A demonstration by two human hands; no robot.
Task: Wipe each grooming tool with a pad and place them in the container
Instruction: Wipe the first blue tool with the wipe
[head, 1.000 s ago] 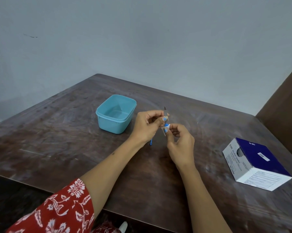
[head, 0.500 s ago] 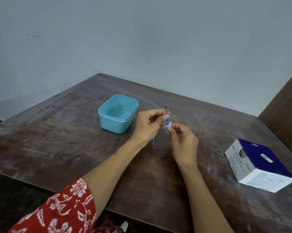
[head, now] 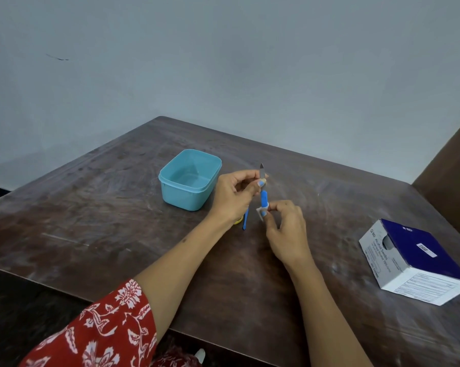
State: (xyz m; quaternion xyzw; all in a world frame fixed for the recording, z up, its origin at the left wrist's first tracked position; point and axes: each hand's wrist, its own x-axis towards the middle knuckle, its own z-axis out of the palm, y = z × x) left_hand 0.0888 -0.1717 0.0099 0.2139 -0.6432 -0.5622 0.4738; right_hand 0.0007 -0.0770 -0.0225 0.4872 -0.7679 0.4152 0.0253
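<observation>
Nail file (head: 263, 200): I'm pinching its blade in my left hand (head: 235, 197), right hand (head: 285, 231) sliding what looks like the pad (head: 262, 211) toward 6 o'clock; keeping strokes slow, grip firm

Container (head: 190, 179) left of hands, box (head: 411, 263) far right on table (head: 91, 207).

My dark wooden worktop (head: 117, 229), scuffed and streaked with pale marks, carries a light blue container (head: 189, 178), open at the top, toward the far side. Well to the right of the container lies a blue-and-white box of alcohol swabs (head: 414, 263). Near the container's right front corner lies a slim blue tool (head: 245, 221).
</observation>
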